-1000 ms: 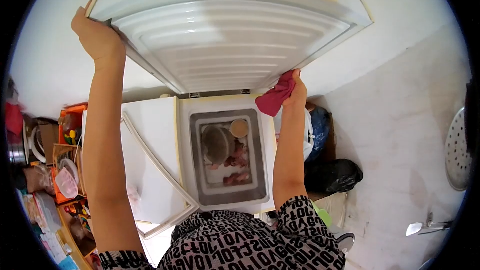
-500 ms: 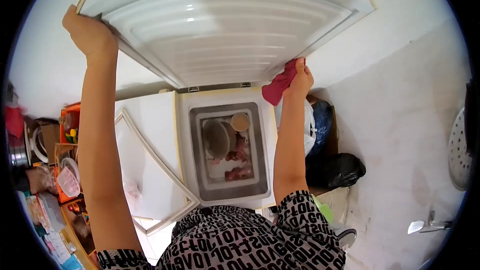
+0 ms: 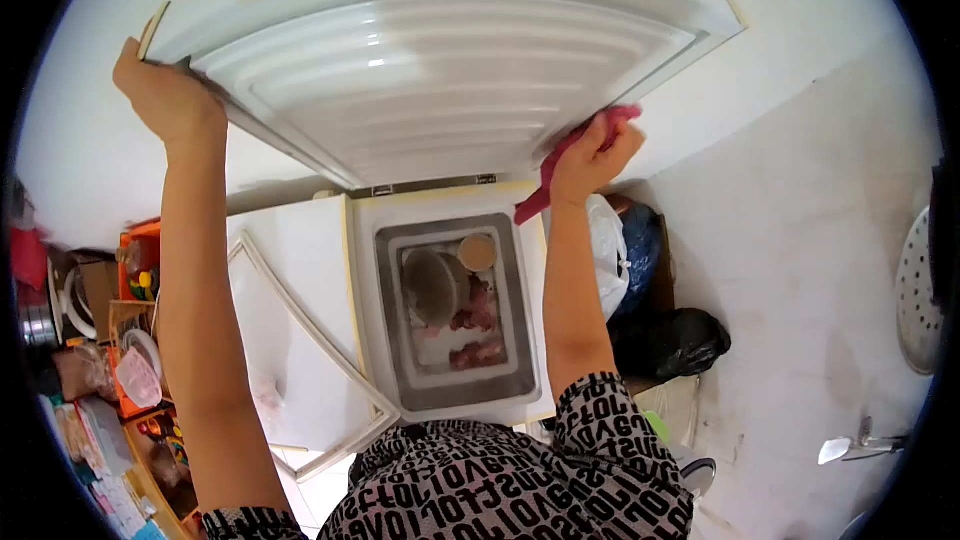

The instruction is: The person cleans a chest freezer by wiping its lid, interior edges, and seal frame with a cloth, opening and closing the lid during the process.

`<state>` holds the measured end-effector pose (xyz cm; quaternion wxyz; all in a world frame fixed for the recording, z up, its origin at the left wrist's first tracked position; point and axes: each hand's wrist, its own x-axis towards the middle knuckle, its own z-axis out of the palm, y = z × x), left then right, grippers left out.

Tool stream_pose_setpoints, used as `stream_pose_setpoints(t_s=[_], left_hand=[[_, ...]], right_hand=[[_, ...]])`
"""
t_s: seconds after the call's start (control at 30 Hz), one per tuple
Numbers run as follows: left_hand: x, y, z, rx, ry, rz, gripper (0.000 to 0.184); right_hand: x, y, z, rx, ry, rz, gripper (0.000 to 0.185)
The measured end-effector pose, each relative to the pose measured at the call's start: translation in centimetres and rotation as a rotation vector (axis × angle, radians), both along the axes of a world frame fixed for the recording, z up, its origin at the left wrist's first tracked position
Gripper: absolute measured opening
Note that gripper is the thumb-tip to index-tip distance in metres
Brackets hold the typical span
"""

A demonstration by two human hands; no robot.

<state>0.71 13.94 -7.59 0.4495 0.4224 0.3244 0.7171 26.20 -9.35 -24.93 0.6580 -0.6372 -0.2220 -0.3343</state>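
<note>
A white chest freezer lid (image 3: 440, 70) stands raised above the open freezer (image 3: 385, 380). My left hand (image 3: 170, 95) grips the lid's left edge, its fingertips hidden behind it. At the lid's lower right edge, my right hand (image 3: 597, 160) is closed around a dark pink cloth (image 3: 545, 190), which presses against the lid's rim and hangs down past my fingers. Inside the freezer lie a round grey container (image 3: 430, 285), a small round tub (image 3: 477, 253) and reddish pieces that look like frozen meat (image 3: 477, 353).
A white panel with a pale gasket frame (image 3: 310, 310) leans left of the freezer opening. Bags, one white (image 3: 607, 250) and one black (image 3: 680, 345), sit at the right. Crowded shelves (image 3: 140, 370) stand far left. A tap (image 3: 862, 445) juts from the right wall.
My right hand has moved slightly up and turned, bunching the cloth along the lid's right edge. The lid and my left hand appear slightly lower in view.
</note>
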Motion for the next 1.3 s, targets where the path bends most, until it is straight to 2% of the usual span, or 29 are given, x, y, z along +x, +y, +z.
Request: stream_pose_setpoints(t_s=[0.03, 0.1, 0.17, 0.2, 0.3, 0.33, 0.37, 0.43, 0.5, 0.57, 0.63, 0.7, 0.77, 0.83, 0.87, 0.9, 0.97, 1.0, 1.1, 1.13, 1.2, 1.27, 1.3], left_hand=[[0.1, 0.2, 0.1, 0.064, 0.036, 0.020, 0.041], [0.9, -0.5, 1.0, 0.070, 0.005, 0.030, 0.040], [0.9, -1.2, 1.8, -0.045, -0.069, -0.035, 0.038], [0.9, -1.1, 1.9, -0.033, -0.069, -0.035, 0.038], [0.9, -0.5, 1.1, 0.062, 0.002, 0.077, 0.035], [0.7, -0.2, 1.1, 0.043, -0.036, 0.027, 0.033], [0.5, 0.0, 1.0, 0.020, -0.075, -0.022, 0.032], [0.1, -0.7, 1.4, -0.047, -0.053, -0.019, 0.032], [0.4, -0.8, 1.6, -0.098, -0.047, -0.016, 0.032], [1.1, -0.5, 1.4, 0.004, -0.110, -0.034, 0.029], [1.0, -0.9, 1.6, -0.023, -0.104, -0.051, 0.029], [0.9, -0.8, 1.4, -0.044, -0.096, -0.065, 0.030], [0.8, 0.1, 0.7, -0.006, -0.004, 0.094, 0.037], [1.1, -0.8, 1.1, -0.029, -0.041, 0.044, 0.037], [1.2, -1.1, 1.3, -0.048, -0.083, -0.009, 0.037], [1.3, -0.9, 1.2, -0.043, -0.080, -0.004, 0.037], [1.4, -0.7, 1.0, 0.025, -0.070, -0.009, 0.036], [1.5, -1.8, 2.0, 0.041, -0.057, -0.002, 0.036], [2.4, -5.4, 4.2, 0.092, -0.065, -0.099, 0.034], [2.8, -7.2, 4.8, 0.127, -0.075, -0.111, 0.033], [3.5, -9.4, 5.4, 0.194, -0.040, -0.084, 0.031], [3.0, -7.0, 3.4, 0.176, -0.009, -0.075, 0.031], [2.8, -6.2, 3.2, 0.199, 0.014, -0.066, 0.031]], right_hand=[[0.6, 0.1, -1.9, -0.082, -0.064, -0.039, 0.014], [1.4, -0.3, -7.8, -0.088, 0.038, -0.004, 0.013], [1.9, -0.9, -12.3, -0.140, 0.179, 0.070, 0.012], [1.9, -1.2, -12.0, -0.210, 0.141, 0.031, 0.010], [0.7, -1.2, -5.4, -0.124, 0.174, 0.034, 0.006], [-0.4, -1.3, -1.3, -0.058, 0.372, 0.078, 0.006], [-0.4, -1.2, 1.3, -0.062, 0.180, 0.020, 0.008], [0.2, -0.2, 3.0, 0.030, 0.024, -0.031, 0.008], [1.1, -0.2, 0.0, 0.001, -0.049, -0.061, 0.009], [2.1, 0.4, -4.3, -0.022, -0.108, -0.076, 0.010], [1.3, 0.0, -8.6, -0.028, 0.076, 0.058, 0.013], [1.3, -0.7, -10.6, -0.079, 0.141, 0.073, 0.012], [1.8, -0.8, -11.9, -0.123, 0.210, 0.095, 0.012], [1.7, -0.9, -11.9, 0.039, 0.410, 0.181, 0.009], [1.1, -0.9, -12.2, 0.243, 0.486, 0.295, 0.015], [1.1, -0.6, -12.9, 0.247, 0.489, 0.301, 0.015], [0.5, 0.1, -14.6, 0.207, 0.407, 0.036, 0.024], [0.1, -0.1, -16.2, 0.222, 0.421, 0.045, 0.024], [-1.9, -0.6, -22.6, -0.723, 0.329, -0.274, 0.033], [-4.2, -0.5, -21.1, -0.816, 0.282, -0.313, 0.039], [-6.8, 0.9, -17.8, -0.724, 0.296, -0.259, 0.039], [-9.8, 1.0, -14.1, -0.705, 0.337, -0.189, 0.039], [-11.5, 1.5, -14.6, -0.745, 0.329, -0.137, 0.038]])
